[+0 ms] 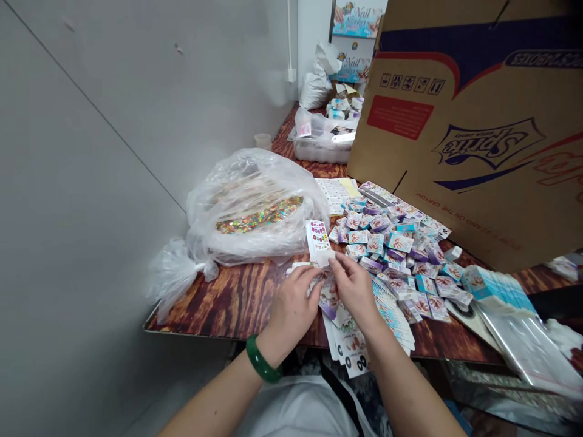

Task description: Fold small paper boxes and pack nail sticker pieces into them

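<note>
Fingers of the right hand (356,292) come together at thumb and forefinger, pinching a white slip (326,259) at its edge; the other fingers curl in behind. Those of the left hand (294,302) are bent close by, thumb and forefinger slightly apart at the tips, and I cannot tell whether they grip anything. Just beyond the fingertips, at the slip, stands or lies a nail sticker strip (317,232); whether the two are one piece is unclear.

Both look like paper or thin card: almost weightless, smooth, easy to bend and crease, with little stiffness across the width. A light fingertip pinch should suffice, best on the plain white margin, clear of the printed designs, with the second hand steadying the opposite edge.

Below the fingers, toward the body, loose nail sticker sheets (354,347) overlap at the table edge; these would probably slide over one another. Right of the right fingers and a little beyond, small nail sticker boxes (401,243) lie heaped, seemingly light and crushable, so sides rather than flaps suit the hold. Beyond the left fingers, a clear plastic bag (255,243) with multicoloured contents slumps, soft and likely slippery. Farther off to the right rises a Sprite carton (473,139).
</note>
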{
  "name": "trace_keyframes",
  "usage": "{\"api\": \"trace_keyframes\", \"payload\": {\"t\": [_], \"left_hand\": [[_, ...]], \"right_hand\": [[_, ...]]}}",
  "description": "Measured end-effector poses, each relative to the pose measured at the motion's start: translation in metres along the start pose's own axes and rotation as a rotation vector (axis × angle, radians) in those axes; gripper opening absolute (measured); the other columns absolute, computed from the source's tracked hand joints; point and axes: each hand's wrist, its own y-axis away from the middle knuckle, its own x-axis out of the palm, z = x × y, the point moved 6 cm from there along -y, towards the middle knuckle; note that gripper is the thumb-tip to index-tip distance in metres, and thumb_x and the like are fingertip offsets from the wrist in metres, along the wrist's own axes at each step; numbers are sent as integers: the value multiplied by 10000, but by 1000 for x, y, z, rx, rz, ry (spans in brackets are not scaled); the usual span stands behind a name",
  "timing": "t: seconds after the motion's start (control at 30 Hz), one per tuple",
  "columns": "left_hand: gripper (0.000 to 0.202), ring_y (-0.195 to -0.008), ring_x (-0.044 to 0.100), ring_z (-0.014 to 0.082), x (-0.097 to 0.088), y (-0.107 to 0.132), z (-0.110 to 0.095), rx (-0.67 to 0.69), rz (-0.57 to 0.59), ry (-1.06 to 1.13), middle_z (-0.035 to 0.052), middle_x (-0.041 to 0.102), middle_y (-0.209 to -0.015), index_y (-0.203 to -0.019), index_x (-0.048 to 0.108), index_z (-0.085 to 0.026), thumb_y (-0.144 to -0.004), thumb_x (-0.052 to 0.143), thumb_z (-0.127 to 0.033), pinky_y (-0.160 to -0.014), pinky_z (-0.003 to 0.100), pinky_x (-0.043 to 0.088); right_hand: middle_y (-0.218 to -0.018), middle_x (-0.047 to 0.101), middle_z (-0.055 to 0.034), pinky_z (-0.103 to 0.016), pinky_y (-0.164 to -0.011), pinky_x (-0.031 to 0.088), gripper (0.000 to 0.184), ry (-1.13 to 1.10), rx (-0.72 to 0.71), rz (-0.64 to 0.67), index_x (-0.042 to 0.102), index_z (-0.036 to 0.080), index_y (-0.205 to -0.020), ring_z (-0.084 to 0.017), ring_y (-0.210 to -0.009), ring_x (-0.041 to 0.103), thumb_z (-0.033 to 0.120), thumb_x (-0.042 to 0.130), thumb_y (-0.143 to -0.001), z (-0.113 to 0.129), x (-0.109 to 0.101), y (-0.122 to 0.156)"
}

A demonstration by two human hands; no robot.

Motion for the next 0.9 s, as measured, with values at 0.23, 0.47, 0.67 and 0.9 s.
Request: {"api": "trace_keyframes", "payload": {"t": [0.23, 0.47, 0.67, 0.9], "left_hand": [[308, -966, 637, 203, 6, -5, 19, -166, 9, 350, 82, 638, -1144, -1129, 600, -197, -823, 572, -202, -863, 350, 516], [334, -856, 637, 185, 12, -5, 29, -329, -30, 634, 100, 593, -1137, -1118, 591, -191, -789, 605, -243, -711, 303, 539], [346, -769, 615, 150, 7, 0, 36, -483, 16, 788, 71, 601, -1019, -1075, 582, -170, -765, 647, -309, -705, 284, 520], [556, -748, 663, 190, 22, 7, 9, -649, 486, 1448, 87, 670, -886, -1001, 594, -123, -702, 648, -590, -715, 307, 523]], "right_hand": [[-670, 677, -27, -248, -516, 411, 319, -83, -5, -13, 624, 162, -959, -159, -553, 566, 408, 581, -758, -11, -3, -11], [-710, 661, -43, -288, -629, 396, 221, 332, -98, -108, 664, 177, -779, -189, -655, 575, 357, 538, -767, 0, -16, -13], [-537, 507, 51, -264, -535, 356, 440, 106, 36, -85, 639, 142, -1056, -138, -516, 474, 328, 643, -657, -11, -33, -20], [-592, 534, 37, -221, -431, 320, 404, -458, 111, 206, 612, 163, -963, -96, -458, 453, 372, 714, -632, 26, -5, -1]]}}
